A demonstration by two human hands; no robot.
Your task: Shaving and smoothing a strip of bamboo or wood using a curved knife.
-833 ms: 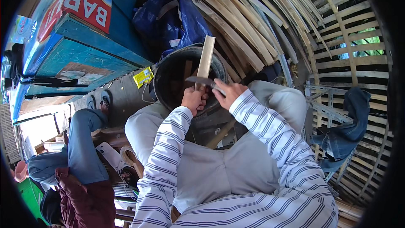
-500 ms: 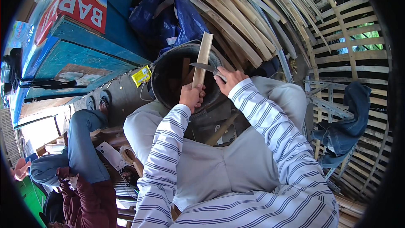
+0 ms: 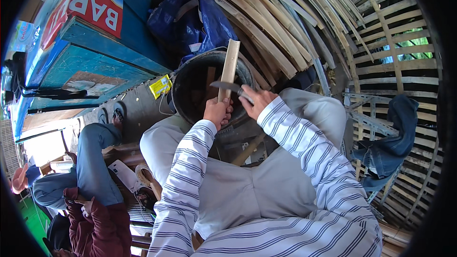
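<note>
My left hand (image 3: 218,113) is closed round the lower end of a split bamboo strip (image 3: 230,64), which stands up at a slant over a black bucket (image 3: 179,96). A knife (image 3: 225,85) is gripped by its handle in my right hand (image 3: 260,103). Its curved dark blade points left and crosses the strip a little above my left fingers. Inside the bucket, between my knees, a few brown pieces of wood or bamboo (image 3: 210,77) show in shadow.
Long bamboo strips (image 3: 266,19) are piled beyond the bucket, beside a blue tarp bag (image 3: 209,24). At left stand a blue wooden cabinet (image 3: 104,52) and a seated person in a maroon top (image 3: 102,228). Jeans (image 3: 397,128) hang on a metal frame at right, before a slatted wall.
The knife has moved down the strip, nearer my left hand. The strip's upper end is slightly lower and further right.
</note>
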